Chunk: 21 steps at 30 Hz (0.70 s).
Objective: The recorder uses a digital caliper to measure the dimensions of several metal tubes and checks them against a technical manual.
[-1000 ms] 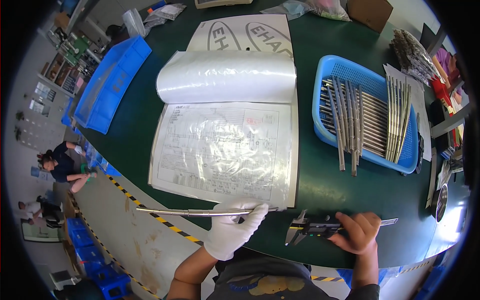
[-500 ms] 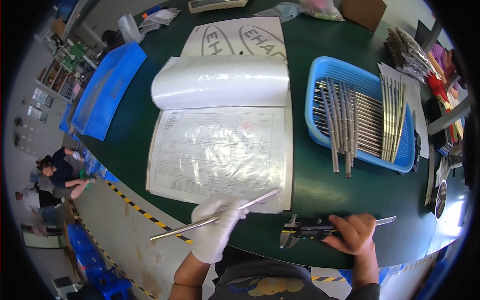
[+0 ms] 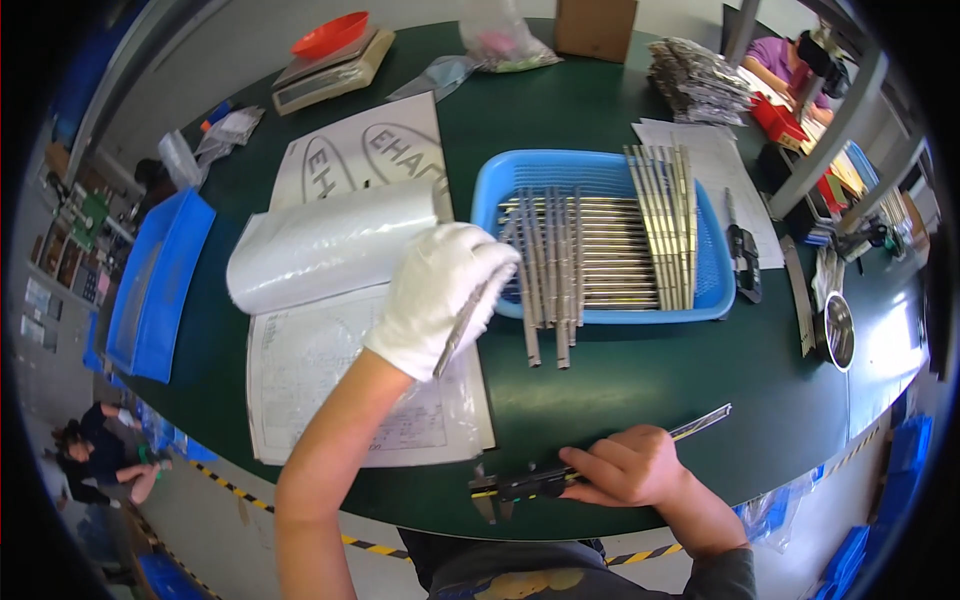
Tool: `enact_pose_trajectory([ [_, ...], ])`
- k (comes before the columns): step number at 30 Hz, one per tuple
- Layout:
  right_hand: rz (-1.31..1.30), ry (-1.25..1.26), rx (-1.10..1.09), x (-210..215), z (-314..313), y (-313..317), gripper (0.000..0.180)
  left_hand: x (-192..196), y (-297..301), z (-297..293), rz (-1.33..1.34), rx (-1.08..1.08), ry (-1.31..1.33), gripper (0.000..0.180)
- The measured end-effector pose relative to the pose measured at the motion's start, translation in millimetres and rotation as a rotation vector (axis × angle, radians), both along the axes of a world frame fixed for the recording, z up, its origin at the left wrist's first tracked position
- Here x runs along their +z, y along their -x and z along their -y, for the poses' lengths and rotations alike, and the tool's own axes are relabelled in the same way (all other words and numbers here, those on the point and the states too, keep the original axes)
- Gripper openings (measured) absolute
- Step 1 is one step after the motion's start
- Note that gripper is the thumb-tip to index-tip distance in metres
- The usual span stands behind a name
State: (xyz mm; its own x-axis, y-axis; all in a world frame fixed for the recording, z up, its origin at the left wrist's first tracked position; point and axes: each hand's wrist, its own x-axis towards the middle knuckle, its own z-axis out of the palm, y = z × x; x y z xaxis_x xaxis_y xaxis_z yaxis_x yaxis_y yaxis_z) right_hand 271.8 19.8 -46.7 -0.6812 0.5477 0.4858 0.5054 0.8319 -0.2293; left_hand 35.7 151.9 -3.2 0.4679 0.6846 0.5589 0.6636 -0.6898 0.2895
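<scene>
My left hand (image 3: 430, 295), in a white glove, is closed around a thin metal rod (image 3: 458, 335), whose lower end shows below the fingers. It reaches over the paper sheets to the left edge of a blue plastic basket (image 3: 716, 262). In the basket lie several shiny rods (image 3: 615, 255) crosswise. More rods (image 3: 562, 280) lie lengthwise on top, some jutting past the near rim, and another group (image 3: 665, 225) rests at the right. Bare and closed, my right hand (image 3: 635, 468) grips a digital caliper (image 3: 522, 487) near the front table edge, its jaws pointing left.
A binder of plastic-sleeved drawings (image 3: 290, 400) lies open on the green table (image 3: 600, 395). An empty blue tray (image 3: 160, 285) stands left, a scale (image 3: 335, 75) at the back. A second caliper (image 3: 742, 255) and a metal cup (image 3: 838, 330) are right. Another person (image 3: 790, 65) sits far right.
My left hand has carried the rod from the near edge of the binder forward and right to the basket. The view has shifted; my right hand still holds the caliper.
</scene>
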Motion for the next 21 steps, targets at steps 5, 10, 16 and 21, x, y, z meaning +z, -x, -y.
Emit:
enact_pose_trajectory([
  [5, -0.046, -0.032, -0.007, 0, 6, -1, 0.030, 3, 4, -25, -0.184, -0.111, -0.021, 0.013],
  [10, -0.063, -0.080, 0.013, -3, 5, -5, 0.030, 18, 13, -31, -0.329, -0.177, 0.142, 0.026],
  [16, -0.056, -0.081, 0.034, -5, 7, -2, 0.027, 36, -44, -38, -0.332, -0.225, 0.068, 0.028],
  [21, -0.049, -0.062, 0.020, -5, 10, -1, 0.030, 22, -83, -64, -0.765, -0.266, -0.001, 0.025],
])
